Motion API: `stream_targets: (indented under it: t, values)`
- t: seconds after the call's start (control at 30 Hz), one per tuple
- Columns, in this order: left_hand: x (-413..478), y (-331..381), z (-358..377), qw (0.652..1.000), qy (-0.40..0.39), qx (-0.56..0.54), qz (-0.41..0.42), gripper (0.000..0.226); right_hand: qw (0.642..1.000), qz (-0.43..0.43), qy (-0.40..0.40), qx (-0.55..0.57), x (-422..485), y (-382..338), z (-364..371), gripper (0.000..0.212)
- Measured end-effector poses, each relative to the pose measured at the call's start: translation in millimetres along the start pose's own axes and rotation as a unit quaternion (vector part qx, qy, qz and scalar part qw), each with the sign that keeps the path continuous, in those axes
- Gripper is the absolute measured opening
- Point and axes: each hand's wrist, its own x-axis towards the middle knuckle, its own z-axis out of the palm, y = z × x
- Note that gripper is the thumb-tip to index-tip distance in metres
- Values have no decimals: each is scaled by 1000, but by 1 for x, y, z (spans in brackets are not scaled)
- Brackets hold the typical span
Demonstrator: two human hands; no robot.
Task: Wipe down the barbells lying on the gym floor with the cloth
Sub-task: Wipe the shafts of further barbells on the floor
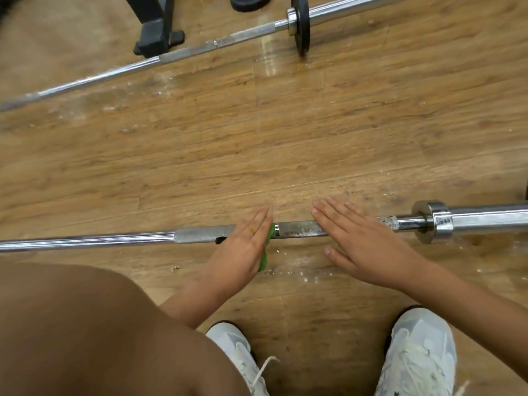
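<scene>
A steel barbell [300, 228] lies across the wooden floor right in front of me, its knurled grip spotted with rust and its chrome collar [434, 221] off to the right. My left hand [243, 247] lies flat over the bar with straight fingers, pressing a green cloth [264, 260] against it; only the cloth's edge shows by the palm. My right hand [363, 247] rests flat on the bar a little further right, fingers spread and holding nothing. A second barbell [200, 48] lies diagonally further away, carrying a small black plate [301, 27].
A black rack foot [155, 32] stands on the far barbell's far side, and a loose black plate [250, 2] lies at the top edge. My white shoes [240, 358] [420, 352] and bent knee [85, 338] fill the near floor. White crumbs are scattered over the planks.
</scene>
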Motion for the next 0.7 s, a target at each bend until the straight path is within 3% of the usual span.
stream_targets:
  t: [0.17,0.33,0.6,0.7]
  values:
    - [-14,5,5,997,3,45,58,83,999,0,31,-8,-7,-7,3,74]
    - [-27,-4,0,1000,19,13,-2,75,999,-7,33,-16,-14,-14,8,75]
    - [-9,23,9,991,4,50,125,68,999,-1,45,-7,-21,-21,11,67]
    - [-18,19,1,989,4,73,125,68,999,-10,41,-11,-24,-20,10,67]
